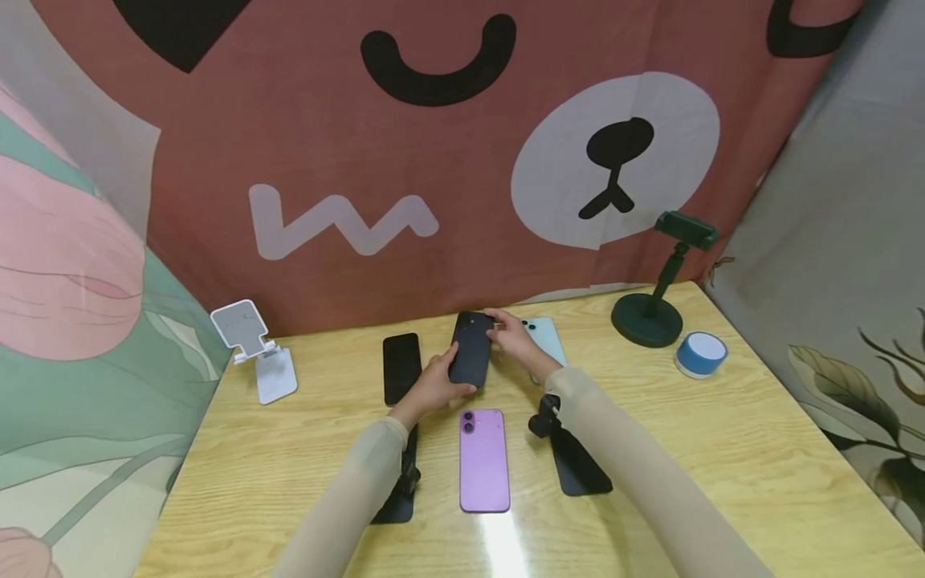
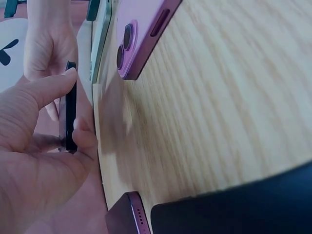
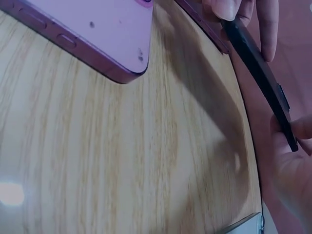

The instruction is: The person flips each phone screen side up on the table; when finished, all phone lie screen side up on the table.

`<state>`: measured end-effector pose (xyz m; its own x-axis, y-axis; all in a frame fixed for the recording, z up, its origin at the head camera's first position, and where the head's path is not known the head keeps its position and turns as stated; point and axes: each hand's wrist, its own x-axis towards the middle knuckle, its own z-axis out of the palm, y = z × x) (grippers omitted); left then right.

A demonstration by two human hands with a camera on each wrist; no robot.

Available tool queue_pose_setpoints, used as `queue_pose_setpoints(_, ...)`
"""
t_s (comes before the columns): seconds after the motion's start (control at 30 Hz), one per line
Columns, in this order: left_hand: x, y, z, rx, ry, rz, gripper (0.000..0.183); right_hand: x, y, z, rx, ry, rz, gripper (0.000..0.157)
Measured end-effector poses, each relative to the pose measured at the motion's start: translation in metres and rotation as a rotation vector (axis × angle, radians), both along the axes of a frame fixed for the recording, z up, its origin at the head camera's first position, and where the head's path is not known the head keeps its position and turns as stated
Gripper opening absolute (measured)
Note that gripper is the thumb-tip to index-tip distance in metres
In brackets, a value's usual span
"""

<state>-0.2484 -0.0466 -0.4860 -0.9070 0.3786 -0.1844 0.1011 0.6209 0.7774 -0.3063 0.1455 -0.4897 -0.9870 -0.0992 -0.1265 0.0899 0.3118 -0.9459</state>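
Both hands hold a black smartphone (image 1: pixel 471 357) near the back of the table, its camera side facing up in the head view. My left hand (image 1: pixel 433 387) grips its left edge and lower end, with the thumb at the bottom. On its upper right edge, my right hand (image 1: pixel 516 337) pinches the phone. Both wrist views show it edge-on, raised off the wood, with a shadow below. A purple phone (image 1: pixel 485 466) lies back up, nearer the front. Just left of the held phone lies another dark phone (image 1: pixel 401 365). A pale blue phone (image 1: pixel 551 341) is partly hidden behind the right hand.
Under the left forearm lies a dark phone (image 1: pixel 396 507), partly covered; another dark phone (image 1: pixel 581 466) lies beneath the right wrist. A white phone stand (image 1: pixel 276 376) is at back left. At back right are a dark green stand (image 1: pixel 646 319) and a blue-and-white round object (image 1: pixel 700 356).
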Motion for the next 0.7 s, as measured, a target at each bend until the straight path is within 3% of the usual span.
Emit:
queue_pose_setpoints(0.1, 0.001, 0.000, 0.001, -0.003, 0.011, 0.010, 0.094, 0.001, 0.002, 0.001, -0.044, -0.008, 0.010, 0.050)
queue_pose_setpoints(0.33, 0.002, 0.000, 0.003, -0.003, 0.018, 0.018, 0.098, 0.002, 0.009, 0.000, -0.279, -0.049, 0.021, 0.052)
queue_pose_setpoints(0.7, 0.008, 0.006, 0.003, 0.034, 0.055, 0.094, 0.103, 0.004, 0.012, 0.003, -0.430, -0.021, 0.022, 0.050)
